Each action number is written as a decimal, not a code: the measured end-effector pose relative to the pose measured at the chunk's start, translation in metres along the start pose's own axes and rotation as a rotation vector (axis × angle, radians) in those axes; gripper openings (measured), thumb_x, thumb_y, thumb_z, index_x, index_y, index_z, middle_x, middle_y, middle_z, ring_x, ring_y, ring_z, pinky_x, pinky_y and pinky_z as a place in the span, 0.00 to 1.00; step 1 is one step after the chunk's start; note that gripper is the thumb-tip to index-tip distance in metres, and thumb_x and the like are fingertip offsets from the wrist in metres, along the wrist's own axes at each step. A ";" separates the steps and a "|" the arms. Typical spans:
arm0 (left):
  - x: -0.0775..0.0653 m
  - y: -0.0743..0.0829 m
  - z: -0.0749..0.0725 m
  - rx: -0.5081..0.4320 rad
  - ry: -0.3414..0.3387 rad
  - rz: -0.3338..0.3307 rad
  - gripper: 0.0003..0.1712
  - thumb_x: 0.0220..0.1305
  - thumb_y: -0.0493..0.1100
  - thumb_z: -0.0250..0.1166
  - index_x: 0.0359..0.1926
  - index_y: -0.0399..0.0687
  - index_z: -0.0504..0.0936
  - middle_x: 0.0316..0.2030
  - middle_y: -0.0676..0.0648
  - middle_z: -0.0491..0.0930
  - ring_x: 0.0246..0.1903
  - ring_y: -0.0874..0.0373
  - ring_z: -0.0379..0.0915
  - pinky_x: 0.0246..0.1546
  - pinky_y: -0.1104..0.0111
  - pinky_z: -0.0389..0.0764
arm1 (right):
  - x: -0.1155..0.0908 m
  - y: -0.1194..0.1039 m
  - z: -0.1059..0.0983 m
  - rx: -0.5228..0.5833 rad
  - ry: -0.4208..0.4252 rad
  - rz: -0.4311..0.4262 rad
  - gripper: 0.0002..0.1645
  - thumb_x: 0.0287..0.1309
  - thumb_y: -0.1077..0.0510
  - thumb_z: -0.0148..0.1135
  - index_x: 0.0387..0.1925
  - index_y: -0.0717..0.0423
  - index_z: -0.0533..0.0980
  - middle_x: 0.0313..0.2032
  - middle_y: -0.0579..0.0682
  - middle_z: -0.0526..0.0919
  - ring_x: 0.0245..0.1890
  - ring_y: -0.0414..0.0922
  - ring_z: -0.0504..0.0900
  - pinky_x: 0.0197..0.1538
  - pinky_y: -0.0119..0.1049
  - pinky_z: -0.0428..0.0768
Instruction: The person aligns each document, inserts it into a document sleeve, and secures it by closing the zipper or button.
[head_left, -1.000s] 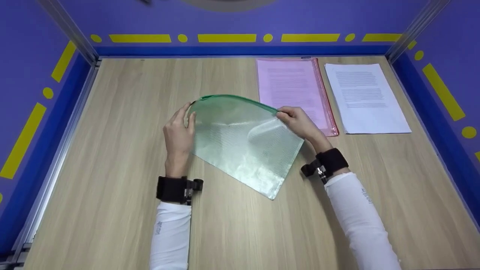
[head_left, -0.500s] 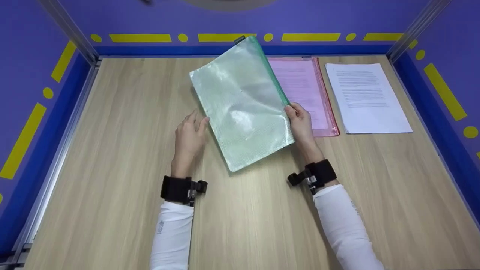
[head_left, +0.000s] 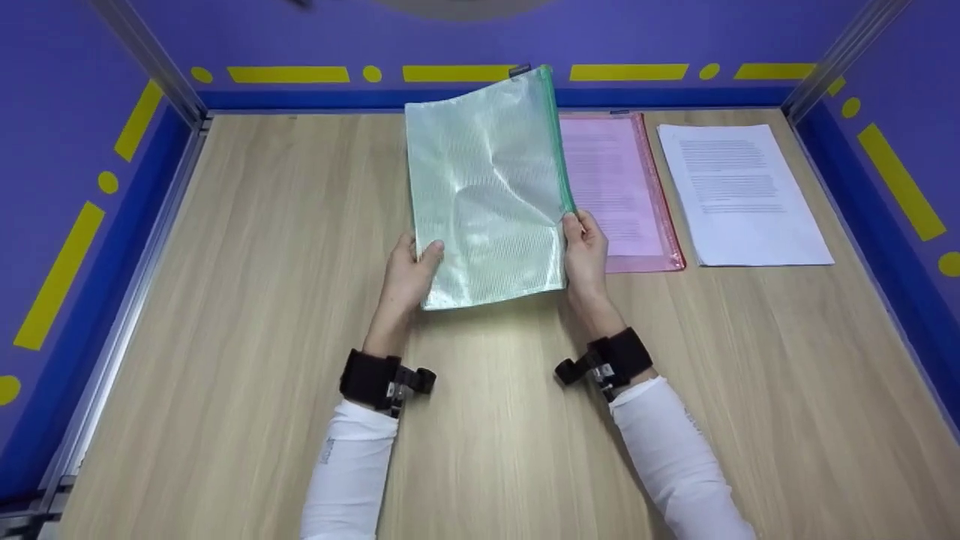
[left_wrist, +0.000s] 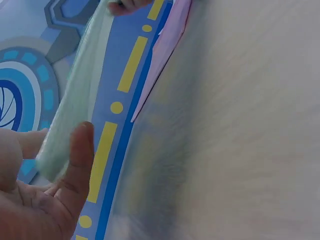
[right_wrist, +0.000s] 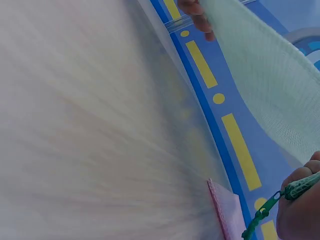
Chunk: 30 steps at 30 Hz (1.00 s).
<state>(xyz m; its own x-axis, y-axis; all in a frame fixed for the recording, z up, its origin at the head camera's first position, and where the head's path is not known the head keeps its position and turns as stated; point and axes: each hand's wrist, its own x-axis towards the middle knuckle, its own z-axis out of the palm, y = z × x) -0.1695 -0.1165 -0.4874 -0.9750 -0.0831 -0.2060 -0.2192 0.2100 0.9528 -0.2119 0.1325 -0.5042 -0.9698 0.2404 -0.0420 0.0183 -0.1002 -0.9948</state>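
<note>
A pale green translucent zipper file bag (head_left: 487,195) is held up over the table, its green zipper edge on the right and a dark tab at the top. My right hand (head_left: 586,251) pinches the lower part of the zipper edge. In the right wrist view, the green zipper pull (right_wrist: 262,212) hangs beside the right hand (right_wrist: 302,205). My left hand (head_left: 409,277) holds the lower left edge, thumb on the front face and fingers partly hidden behind. The left wrist view has the bag (left_wrist: 82,80) between thumb and fingers of the left hand (left_wrist: 55,205).
A pink zipper file bag (head_left: 645,259) with printed sheets inside lies at the back right, partly behind the green bag. To its right lies a stack of printed paper (head_left: 750,225). Purple-blue walls with yellow marks (head_left: 289,74) border the wooden table (head_left: 487,435).
The green bag has been turned so its zipper edge runs from along the top to upright on the right. My left hand let go of it, then took its lower left edge.
</note>
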 end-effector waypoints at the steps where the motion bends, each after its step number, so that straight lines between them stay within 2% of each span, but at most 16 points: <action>1: 0.000 0.000 0.001 0.001 0.000 0.017 0.30 0.76 0.46 0.51 0.72 0.38 0.59 0.69 0.36 0.67 0.69 0.44 0.65 0.70 0.53 0.68 | 0.000 0.000 0.001 -0.012 -0.002 -0.003 0.15 0.74 0.57 0.50 0.52 0.62 0.75 0.31 0.42 0.76 0.33 0.36 0.73 0.38 0.28 0.73; 4: 0.001 -0.001 0.002 0.023 0.008 0.072 0.27 0.77 0.41 0.48 0.72 0.38 0.58 0.69 0.36 0.65 0.72 0.45 0.60 0.73 0.54 0.63 | -0.002 -0.002 0.002 -0.054 -0.027 -0.003 0.17 0.74 0.56 0.51 0.55 0.62 0.75 0.31 0.42 0.76 0.31 0.35 0.74 0.36 0.29 0.74; 6: 0.002 -0.002 -0.001 0.033 0.028 0.100 0.25 0.77 0.39 0.47 0.70 0.38 0.60 0.67 0.36 0.68 0.70 0.46 0.63 0.70 0.54 0.67 | -0.003 -0.004 0.001 -0.093 -0.079 0.013 0.20 0.74 0.55 0.51 0.60 0.60 0.73 0.32 0.43 0.77 0.30 0.36 0.76 0.35 0.29 0.75; 8: 0.002 -0.004 -0.006 0.028 0.047 0.123 0.23 0.77 0.39 0.47 0.69 0.38 0.62 0.65 0.37 0.70 0.66 0.46 0.67 0.65 0.54 0.72 | -0.004 -0.007 -0.001 -0.138 -0.147 0.037 0.23 0.74 0.54 0.51 0.65 0.56 0.69 0.34 0.44 0.79 0.30 0.36 0.78 0.35 0.30 0.77; 11: 0.004 -0.008 -0.015 0.036 0.075 0.141 0.22 0.77 0.38 0.47 0.67 0.37 0.63 0.64 0.38 0.72 0.63 0.47 0.69 0.61 0.55 0.74 | -0.006 -0.013 -0.006 -0.227 -0.291 0.082 0.29 0.73 0.55 0.52 0.72 0.50 0.63 0.40 0.50 0.82 0.32 0.37 0.79 0.34 0.30 0.78; 15: 0.007 -0.014 -0.028 0.088 0.094 0.139 0.20 0.77 0.38 0.47 0.66 0.38 0.65 0.63 0.37 0.73 0.63 0.50 0.69 0.61 0.58 0.74 | -0.008 -0.016 -0.009 -0.317 -0.449 0.123 0.36 0.69 0.59 0.53 0.76 0.48 0.57 0.48 0.59 0.83 0.34 0.39 0.80 0.35 0.31 0.80; 17: 0.008 -0.015 -0.034 0.120 0.093 0.130 0.19 0.77 0.39 0.47 0.65 0.39 0.66 0.62 0.37 0.74 0.58 0.51 0.72 0.56 0.59 0.75 | -0.009 -0.016 -0.009 -0.366 -0.495 0.132 0.38 0.67 0.61 0.53 0.76 0.48 0.57 0.51 0.62 0.83 0.33 0.40 0.81 0.34 0.33 0.82; 21: 0.010 -0.018 -0.044 0.191 0.075 0.097 0.20 0.77 0.40 0.47 0.66 0.40 0.65 0.61 0.37 0.75 0.50 0.51 0.72 0.49 0.59 0.76 | -0.011 -0.013 -0.005 -0.505 -0.545 0.132 0.38 0.67 0.60 0.55 0.76 0.51 0.57 0.49 0.62 0.84 0.23 0.40 0.78 0.24 0.34 0.79; 23: 0.011 -0.019 -0.048 0.233 0.064 0.081 0.21 0.78 0.41 0.47 0.67 0.40 0.65 0.64 0.36 0.73 0.55 0.49 0.74 0.54 0.57 0.77 | -0.012 -0.011 -0.002 -0.541 -0.554 0.139 0.39 0.66 0.59 0.57 0.76 0.52 0.57 0.46 0.61 0.84 0.18 0.40 0.77 0.21 0.34 0.78; 26: 0.012 -0.022 -0.053 0.306 0.052 0.065 0.24 0.77 0.42 0.48 0.69 0.41 0.64 0.68 0.34 0.69 0.66 0.44 0.69 0.65 0.51 0.73 | -0.013 -0.008 0.003 -0.560 -0.551 0.137 0.39 0.66 0.60 0.58 0.75 0.55 0.58 0.40 0.58 0.83 0.14 0.41 0.77 0.18 0.33 0.77; 28: 0.014 -0.023 -0.056 0.354 0.052 0.055 0.25 0.77 0.43 0.50 0.70 0.41 0.63 0.69 0.34 0.67 0.65 0.45 0.70 0.67 0.50 0.71 | -0.014 -0.006 0.006 -0.569 -0.539 0.130 0.38 0.65 0.61 0.59 0.75 0.55 0.59 0.36 0.55 0.81 0.14 0.41 0.76 0.18 0.33 0.77; 29: 0.014 -0.024 -0.057 0.371 0.050 0.047 0.26 0.77 0.43 0.50 0.71 0.40 0.62 0.70 0.34 0.66 0.61 0.45 0.73 0.66 0.50 0.72 | -0.014 -0.005 0.008 -0.576 -0.534 0.120 0.38 0.65 0.62 0.59 0.74 0.56 0.60 0.35 0.53 0.80 0.14 0.40 0.76 0.18 0.33 0.78; 30: 0.015 -0.024 -0.058 0.395 0.051 0.037 0.27 0.76 0.43 0.51 0.72 0.41 0.62 0.66 0.34 0.71 0.54 0.48 0.76 0.61 0.53 0.76 | -0.014 -0.004 0.009 -0.584 -0.529 0.111 0.38 0.64 0.63 0.59 0.74 0.56 0.60 0.35 0.53 0.79 0.16 0.39 0.76 0.19 0.33 0.79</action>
<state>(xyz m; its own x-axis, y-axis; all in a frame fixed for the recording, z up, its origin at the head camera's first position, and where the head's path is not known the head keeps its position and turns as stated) -0.1765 -0.1796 -0.5000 -0.9817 -0.1143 -0.1525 -0.1905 0.5717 0.7981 -0.2006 0.1208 -0.4983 -0.9390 -0.2467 -0.2397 0.1038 0.4611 -0.8812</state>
